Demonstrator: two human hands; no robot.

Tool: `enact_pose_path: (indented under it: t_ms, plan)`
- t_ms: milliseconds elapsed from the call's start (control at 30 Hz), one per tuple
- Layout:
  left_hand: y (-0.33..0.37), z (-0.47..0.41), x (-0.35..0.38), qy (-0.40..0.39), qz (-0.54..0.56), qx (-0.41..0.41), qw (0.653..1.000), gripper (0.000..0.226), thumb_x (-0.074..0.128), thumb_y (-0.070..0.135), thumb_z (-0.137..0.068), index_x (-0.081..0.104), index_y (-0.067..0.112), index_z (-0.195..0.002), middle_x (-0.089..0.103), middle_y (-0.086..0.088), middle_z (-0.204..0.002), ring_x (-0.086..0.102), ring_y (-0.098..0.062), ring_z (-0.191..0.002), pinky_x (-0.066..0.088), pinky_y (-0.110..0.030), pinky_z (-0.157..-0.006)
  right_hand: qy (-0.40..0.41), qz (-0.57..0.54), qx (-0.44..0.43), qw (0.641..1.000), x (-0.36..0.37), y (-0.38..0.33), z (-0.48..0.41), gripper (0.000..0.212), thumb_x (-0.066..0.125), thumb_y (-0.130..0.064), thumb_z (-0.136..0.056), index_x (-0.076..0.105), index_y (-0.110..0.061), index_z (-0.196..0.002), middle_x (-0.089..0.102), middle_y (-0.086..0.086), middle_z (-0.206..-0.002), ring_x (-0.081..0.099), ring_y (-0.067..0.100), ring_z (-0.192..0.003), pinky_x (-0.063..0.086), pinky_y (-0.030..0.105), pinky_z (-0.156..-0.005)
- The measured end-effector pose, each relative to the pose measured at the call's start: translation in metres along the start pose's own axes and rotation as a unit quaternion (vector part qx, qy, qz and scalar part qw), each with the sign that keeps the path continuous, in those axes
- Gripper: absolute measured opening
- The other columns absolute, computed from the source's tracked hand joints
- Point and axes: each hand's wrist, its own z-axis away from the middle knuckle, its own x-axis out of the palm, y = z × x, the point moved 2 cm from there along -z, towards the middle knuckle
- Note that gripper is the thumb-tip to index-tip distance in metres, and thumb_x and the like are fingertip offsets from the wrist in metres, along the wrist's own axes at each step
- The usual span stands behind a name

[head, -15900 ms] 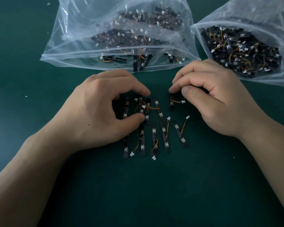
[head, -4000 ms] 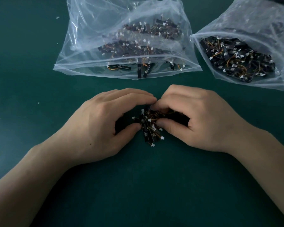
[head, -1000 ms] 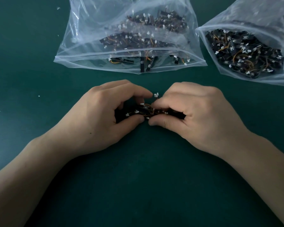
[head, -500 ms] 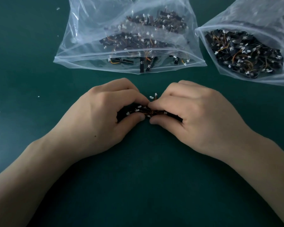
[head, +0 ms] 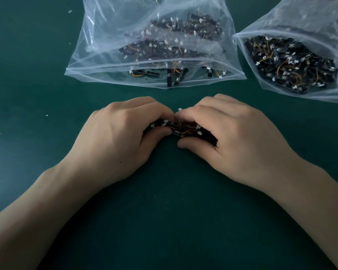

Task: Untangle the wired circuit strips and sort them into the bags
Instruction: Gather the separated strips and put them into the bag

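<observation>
A green table (head: 174, 221) is carrying two clear plastic bags at its far side, one in the middle (head: 109, 36) and one at the right (head: 300, 20), both holding heaps of dark strips with orange wires. Nearer, the left hand (head: 117, 141) and right hand (head: 242, 141) are meeting, each gripping one end of a bundle of strips (head: 179, 128) between thumb and curled fingers, seemingly just above the table. A white plug (head: 180, 109) is poking up between the fingertips.
</observation>
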Motion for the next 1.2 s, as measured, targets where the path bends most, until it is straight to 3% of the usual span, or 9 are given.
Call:
enact_pose_path:
  t_ms: [333, 600, 733, 933, 1200]
  plan:
    - [-0.002, 0.001, 0.003, 0.004, 0.036, -0.003, 0.999, 0.018, 0.071, 0.034, -0.093, 0.075, 0.028, -0.110, 0.068, 0.012, -0.100, 0.067, -0.020, -0.086, 0.056, -0.047, -0.069, -0.010, 0.063, -0.007, 0.998, 0.003, -0.005, -0.003, 0.016, 0.061, -0.018, -0.103, 0.066, -0.011, -0.116, 0.065, 0.003, -0.094, 0.057, 0.028, -0.086, 0.051, 0.048, -0.071]
    - [0.003, 0.002, 0.002, 0.008, 0.004, -0.004, 1.000, 0.027, 0.066, 0.040, -0.094, 0.073, 0.036, -0.120, 0.066, 0.015, -0.110, 0.067, -0.018, -0.091, 0.057, -0.045, -0.070, -0.005, -0.010, 0.043, 0.999, 0.004, -0.001, -0.002, 0.022, 0.057, -0.022, -0.100, 0.065, -0.012, -0.117, 0.067, 0.000, -0.103, 0.062, 0.027, -0.095, 0.053, 0.049, -0.078]
    - [0.000, 0.000, 0.002, 0.008, 0.022, -0.014, 1.000, 0.021, 0.066, 0.032, -0.096, 0.076, 0.033, -0.115, 0.067, 0.014, -0.107, 0.066, -0.018, -0.088, 0.056, -0.046, -0.069, -0.001, 0.006, 0.042, 0.999, 0.001, -0.002, -0.002, 0.019, 0.063, -0.023, -0.098, 0.068, -0.015, -0.114, 0.065, -0.004, -0.098, 0.059, 0.022, -0.089, 0.050, 0.043, -0.072]
    - [0.000, 0.001, 0.004, 0.017, 0.013, -0.035, 0.999, 0.019, 0.066, 0.036, -0.094, 0.077, 0.035, -0.109, 0.064, 0.013, -0.098, 0.061, -0.017, -0.079, 0.054, -0.045, -0.066, -0.001, 0.014, 0.053, 0.999, -0.003, -0.004, 0.000, 0.021, 0.069, -0.028, -0.096, 0.073, -0.020, -0.115, 0.066, -0.004, -0.098, 0.060, 0.023, -0.091, 0.053, 0.045, -0.068]
    - [0.003, 0.002, 0.004, 0.018, 0.012, -0.039, 0.999, 0.021, 0.065, 0.036, -0.093, 0.076, 0.035, -0.111, 0.063, 0.014, -0.102, 0.063, -0.015, -0.082, 0.054, -0.045, -0.068, -0.028, 0.093, 0.026, 0.995, 0.007, -0.012, -0.002, 0.016, 0.064, -0.010, -0.099, 0.063, -0.011, -0.115, 0.062, 0.004, -0.092, 0.060, 0.031, -0.080, 0.050, 0.047, -0.062]
